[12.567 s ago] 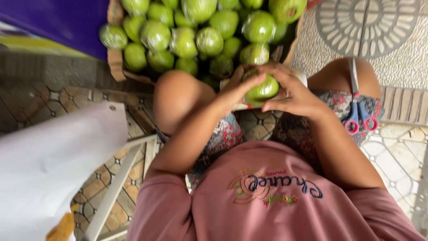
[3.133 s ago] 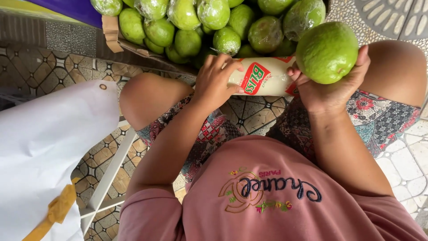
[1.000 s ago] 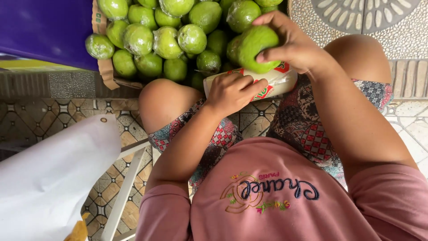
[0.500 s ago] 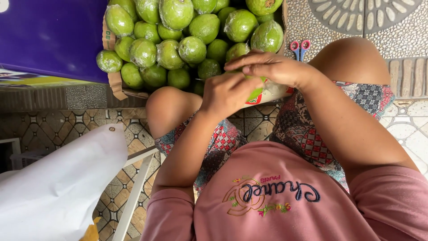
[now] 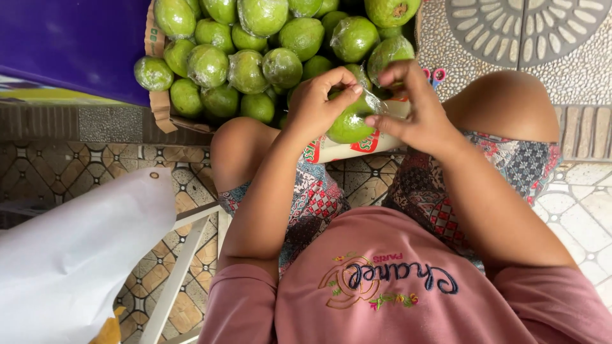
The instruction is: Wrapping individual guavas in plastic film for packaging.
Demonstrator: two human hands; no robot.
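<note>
**Two hands wrap a green fruit in clear film over a cling-film box**

Seen from above, a seated person in a pink embroidered top (image 5: 395,293) and patterned shorts (image 5: 319,197) works over their knees. The left hand (image 5: 315,102) curls its fingers around a round green fruit (image 5: 349,124), thumb and fingertips pinching at the top of it. The right hand (image 5: 411,105) is just beside it, its fingers gripping a thin sheet of clear plastic film (image 5: 376,102) pulled against the fruit's upper side. The fruit sits between both hands, directly above a long white cling-film box (image 5: 357,145) that lies across the lap between the knees.

Beyond the hands, a cardboard box (image 5: 155,95) is heaped with many more green fruits (image 5: 255,44), several of them shiny with film already around them. A purple surface (image 5: 70,44) fills the top left. A white sack (image 5: 70,255) lies at lower left on a patterned tile floor (image 5: 76,172), next to a white frame (image 5: 182,267). Pink scissor handles (image 5: 437,75) peek out behind the right hand
</note>
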